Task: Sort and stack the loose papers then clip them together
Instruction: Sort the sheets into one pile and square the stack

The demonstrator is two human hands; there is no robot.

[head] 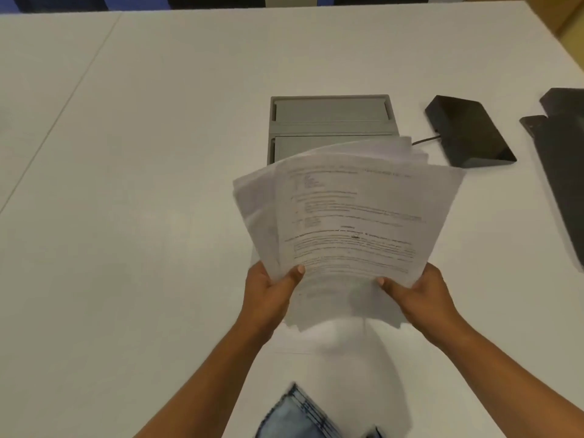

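Note:
A bundle of white printed papers [347,216] is lifted above the white table [126,184], fanned out unevenly with the top edges spread apart. My left hand [268,295] grips the bundle's lower left edge, thumb on top of the front sheet. My right hand [420,295] grips the lower right edge the same way. The front sheet shows blurred lines of text. No clip is visible anywhere in view.
A grey flap panel [328,121] is set into the table just beyond the papers. A black wedge-shaped device [467,131] with a cable lies to the right. Another dark object [562,159] sits at the right edge. Jeans [300,415] show at the bottom.

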